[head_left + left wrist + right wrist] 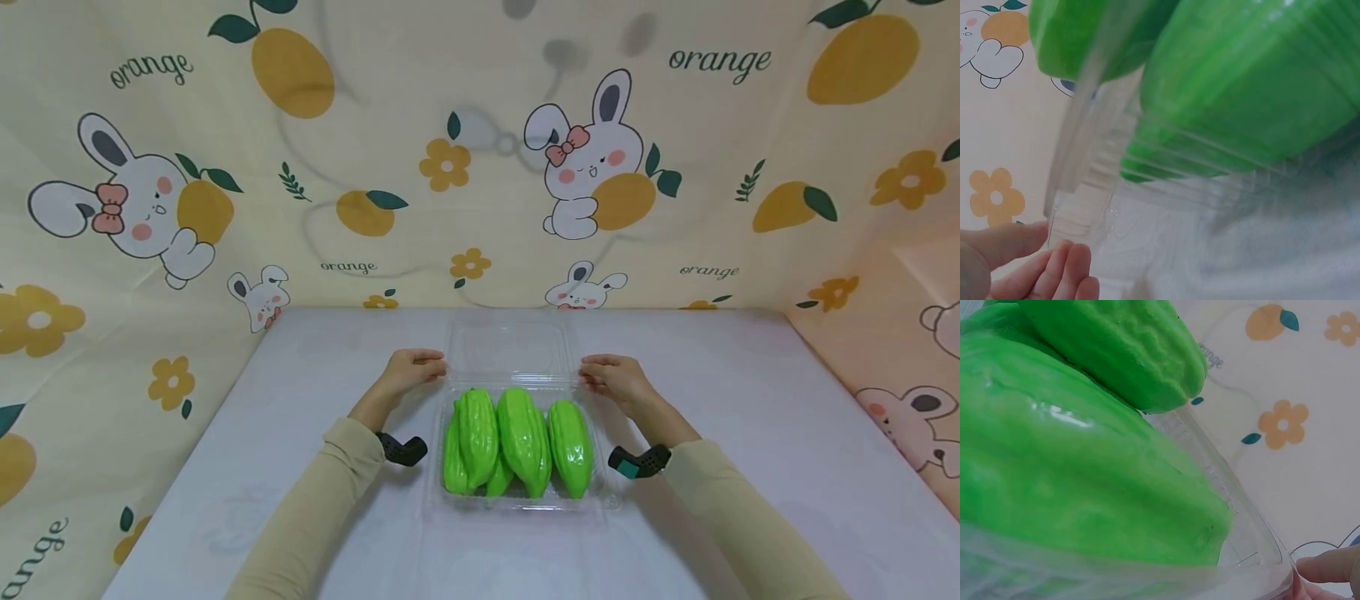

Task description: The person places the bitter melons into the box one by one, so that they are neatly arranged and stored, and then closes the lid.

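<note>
A clear plastic clamshell box (525, 503) lies on the table with its lid (510, 346) opened out to the back. Several glossy green, ridged, gourd-like vegetables (519, 433) fill its base, some lying over others. My left hand (411, 371) is at the box's back left corner near the hinge; in the left wrist view its thumb and fingers (1075, 265) pinch the clear edge. At the opposite back corner, my right hand (615, 379) pinches the rim between thumb (1325, 565) and fingers, which the right wrist view partly cuts off.
The white table (300, 358) meets a printed cloth backdrop (495, 100) with rabbits and oranges behind and at both sides. Black wrist cameras (402, 450) are strapped on both wrists, just outside the box's sides.
</note>
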Action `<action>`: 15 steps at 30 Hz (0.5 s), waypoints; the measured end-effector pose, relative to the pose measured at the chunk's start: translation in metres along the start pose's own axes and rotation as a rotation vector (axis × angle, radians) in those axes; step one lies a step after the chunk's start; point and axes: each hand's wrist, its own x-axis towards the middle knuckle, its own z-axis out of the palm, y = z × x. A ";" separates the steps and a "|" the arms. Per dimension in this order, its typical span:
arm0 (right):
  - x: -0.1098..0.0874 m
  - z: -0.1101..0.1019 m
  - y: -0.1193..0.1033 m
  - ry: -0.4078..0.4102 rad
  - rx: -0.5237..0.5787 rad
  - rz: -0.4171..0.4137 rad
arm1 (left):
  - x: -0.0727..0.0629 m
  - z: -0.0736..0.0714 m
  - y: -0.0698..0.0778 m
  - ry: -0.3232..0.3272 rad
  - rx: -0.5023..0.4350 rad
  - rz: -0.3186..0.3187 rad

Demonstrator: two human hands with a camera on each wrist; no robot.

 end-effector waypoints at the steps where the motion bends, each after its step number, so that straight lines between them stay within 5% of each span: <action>1: 0.000 0.000 0.000 0.003 0.000 0.001 | 0.000 0.000 0.000 0.002 -0.001 0.003; 15: -0.003 0.004 -0.003 0.045 -0.052 -0.047 | -0.004 0.000 0.004 0.012 -0.026 0.021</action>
